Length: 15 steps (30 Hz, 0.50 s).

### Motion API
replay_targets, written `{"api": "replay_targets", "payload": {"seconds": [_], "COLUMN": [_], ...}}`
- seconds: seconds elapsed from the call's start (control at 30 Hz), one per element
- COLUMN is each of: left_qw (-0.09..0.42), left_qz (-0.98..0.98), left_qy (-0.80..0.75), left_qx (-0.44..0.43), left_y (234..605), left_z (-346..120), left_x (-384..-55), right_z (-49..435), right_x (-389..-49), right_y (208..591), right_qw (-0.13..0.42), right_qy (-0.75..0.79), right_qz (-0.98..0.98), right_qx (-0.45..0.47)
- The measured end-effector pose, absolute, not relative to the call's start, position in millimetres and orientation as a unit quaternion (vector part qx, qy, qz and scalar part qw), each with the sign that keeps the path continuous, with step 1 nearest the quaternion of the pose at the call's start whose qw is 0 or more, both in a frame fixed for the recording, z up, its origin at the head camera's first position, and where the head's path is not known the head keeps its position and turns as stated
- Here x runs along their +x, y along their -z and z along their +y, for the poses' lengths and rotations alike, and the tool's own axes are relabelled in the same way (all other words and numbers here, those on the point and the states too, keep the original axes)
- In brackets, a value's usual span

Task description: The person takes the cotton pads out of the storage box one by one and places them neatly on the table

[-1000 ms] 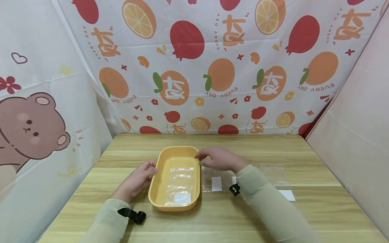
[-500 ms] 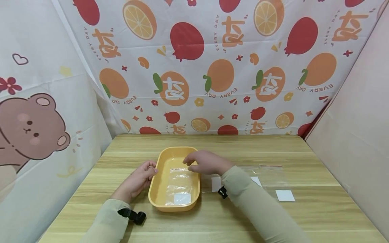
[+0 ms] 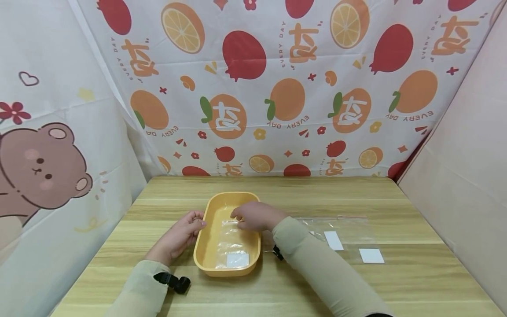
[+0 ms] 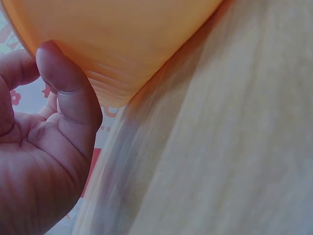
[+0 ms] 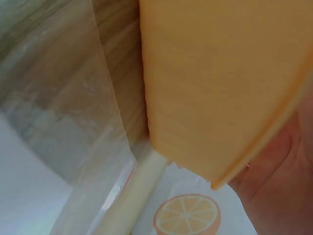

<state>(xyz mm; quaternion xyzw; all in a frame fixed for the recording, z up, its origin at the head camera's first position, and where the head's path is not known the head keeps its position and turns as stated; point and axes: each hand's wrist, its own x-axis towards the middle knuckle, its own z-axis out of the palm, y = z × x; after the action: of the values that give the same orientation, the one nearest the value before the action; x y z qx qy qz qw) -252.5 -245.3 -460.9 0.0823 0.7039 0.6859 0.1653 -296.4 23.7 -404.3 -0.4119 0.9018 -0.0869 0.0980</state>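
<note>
A yellow plastic tray (image 3: pixel 202 251) stands on the table, with a clear zip bag (image 3: pixel 228 240) lying flat inside it. The bag's white label (image 3: pixel 237 260) faces up at the near end. My left hand (image 3: pixel 184 233) pinches the tray's left rim; in the left wrist view the thumb (image 4: pixel 68 88) lies against the outer wall. My right hand (image 3: pixel 257 215) reaches across the right rim, thumb and fingers apart above the bag's zip end. Whether those fingertips touch the bag is hard to tell. The right wrist view shows the tray's outer side (image 5: pixel 210 88) and part of the right hand.
Right of the tray, more clear zip bags (image 3: pixel 354 229) lie overlapping on the wooden table (image 3: pixel 253 295). White labels (image 3: pixel 371 255) show on them; the right forearm hides some. A fruit-print cloth (image 3: pixel 261 110) hangs behind, with pale cloths at both sides.
My right hand has moved left and slightly down, from the tray's right rim to over the bag inside. The left hand and tray stay in place.
</note>
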Motion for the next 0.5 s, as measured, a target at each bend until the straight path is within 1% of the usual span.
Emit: {"api": "replay_targets", "payload": {"seconds": [0.23,0.5], "left_qw": [0.166,0.166], "left_qz": [0.704,0.702], "left_qy": [-0.686,-0.688], "left_qx": [0.083,0.083], "left_y": [462.6,464.3], "left_z": [-244.7,-245.6], "left_x": [-252.8,-254.4], "right_z": [11.2,1.6], "right_x": [-297.2,-294.3], "right_y": [414.4,417.5], "right_qw": [0.078,0.052], "right_qy": [0.051,-0.018], "right_qz": [0.900,0.907], "right_qx": [-0.426,-0.418]}}
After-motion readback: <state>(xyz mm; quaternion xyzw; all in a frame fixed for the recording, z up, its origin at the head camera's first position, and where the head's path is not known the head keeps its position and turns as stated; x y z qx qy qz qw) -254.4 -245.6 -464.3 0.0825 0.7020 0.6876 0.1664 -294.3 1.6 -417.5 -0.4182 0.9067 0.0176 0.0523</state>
